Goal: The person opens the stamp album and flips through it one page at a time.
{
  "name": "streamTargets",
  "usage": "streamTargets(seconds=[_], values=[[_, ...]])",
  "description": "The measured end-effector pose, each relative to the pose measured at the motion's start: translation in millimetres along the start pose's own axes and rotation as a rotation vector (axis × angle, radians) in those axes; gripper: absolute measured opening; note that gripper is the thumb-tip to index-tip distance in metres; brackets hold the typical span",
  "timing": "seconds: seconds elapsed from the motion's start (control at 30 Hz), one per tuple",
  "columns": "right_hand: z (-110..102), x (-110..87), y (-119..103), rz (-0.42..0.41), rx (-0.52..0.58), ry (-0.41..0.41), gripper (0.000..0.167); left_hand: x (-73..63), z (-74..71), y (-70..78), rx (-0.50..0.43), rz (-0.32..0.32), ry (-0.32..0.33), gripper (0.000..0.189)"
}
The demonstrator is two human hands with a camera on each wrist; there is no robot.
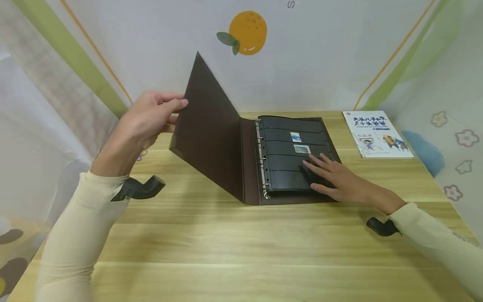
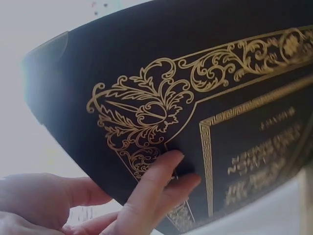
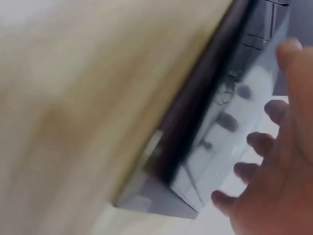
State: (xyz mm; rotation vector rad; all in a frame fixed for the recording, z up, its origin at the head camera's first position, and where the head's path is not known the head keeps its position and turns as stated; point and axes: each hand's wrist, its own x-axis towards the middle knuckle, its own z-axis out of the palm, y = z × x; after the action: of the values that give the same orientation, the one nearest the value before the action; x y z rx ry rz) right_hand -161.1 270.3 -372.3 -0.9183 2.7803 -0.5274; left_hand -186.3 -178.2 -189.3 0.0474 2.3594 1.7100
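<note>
A dark brown ring-binder stamp album [image 1: 250, 167] lies on the table with its front cover [image 1: 211, 130] raised and tilted left. My left hand [image 1: 145, 119] pinches the cover's outer edge between thumb and fingers. Gold scrollwork [image 2: 151, 112] decorates the cover's outside in the left wrist view. Black pocket pages [image 1: 281, 163] sit on the metal rings, and two small stamps [image 1: 302, 149] show in the top page. Over the page's lower right is my right hand [image 1: 339, 180], fingers spread and fairly straight; whether it touches the page is hard to tell.
A white picture book [image 1: 377, 134] lies at the back right of the wooden table [image 1: 241, 247]. Behind the table hangs a pale curtain [image 1: 309, 58] with an orange printed on it. Each wrist carries a black camera mount [image 1: 145, 188].
</note>
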Motion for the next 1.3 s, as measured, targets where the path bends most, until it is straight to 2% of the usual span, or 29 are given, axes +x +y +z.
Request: streamTargets(seconds=[0.17, 0.3, 0.43, 0.53, 0.6, 0.67, 0.7, 0.8, 0.9, 0.97, 1.07, 1.2, 1.3], values=[[6, -2.0, 3, 0.076, -0.042, -0.05, 0.059, -2.0, -27.4, -34.0, 0.161, -0.03, 0.112, 0.052], [6, -2.0, 6, 0.075, -0.111, -0.069, 0.061, -0.4, -41.5, -59.3, 0.183, -0.069, 0.178, 0.05], [1, -4.2, 7, 0.08, -0.143, -0.056, 0.06, 2.9, -53.4, -81.4, 0.07, -0.125, 0.16, 0.052], [0, -4.8, 8, 0.085, -0.13, -0.06, 0.06, 3.8, -62.0, -97.8, 0.047, -0.165, 0.139, 0.054], [1, -5.1, 9, 0.081, -0.11, -0.066, 0.06, 3.8, -65.4, -108.8, 0.071, -0.17, 0.126, 0.055], [3, -5.6, 9, 0.081, -0.102, -0.072, 0.061, 2.9, -65.7, -119.1, 0.16, -0.152, 0.125, 0.055], [3, -6.3, 9, 0.081, -0.099, -0.07, 0.061, 2.4, -64.4, -123.7, 0.237, -0.126, 0.138, 0.054], [5, -9.4, 10, 0.088, -0.084, -0.065, 0.061, 1.4, -53.5, -135.4, 0.561, -0.021, 0.196, 0.049], [6, -14.0, 11, 0.104, -0.064, -0.067, 0.062, 1.6, -33.1, -144.6, 0.869, 0.072, 0.241, 0.041], [6, -17.2, 12, 0.118, -0.05, -0.072, 0.062, 1.0, -16.4, -148.6, 0.99, 0.093, 0.202, 0.047], [7, -19.8, 11, 0.13, -0.034, -0.071, 0.062, -0.6, 9.4, -152.1, 1.08, 0.056, 0.073, 0.062], [7, -17.2, 9, 0.122, -0.031, -0.05, 0.061, -3.4, 40.1, -153.8, 1.071, 0.002, -0.155, 0.08], [8, -12.9, 8, 0.121, -0.04, -0.033, 0.06, -5.1, 55.3, -154.3, 1.053, -0.002, -0.275, 0.087]])
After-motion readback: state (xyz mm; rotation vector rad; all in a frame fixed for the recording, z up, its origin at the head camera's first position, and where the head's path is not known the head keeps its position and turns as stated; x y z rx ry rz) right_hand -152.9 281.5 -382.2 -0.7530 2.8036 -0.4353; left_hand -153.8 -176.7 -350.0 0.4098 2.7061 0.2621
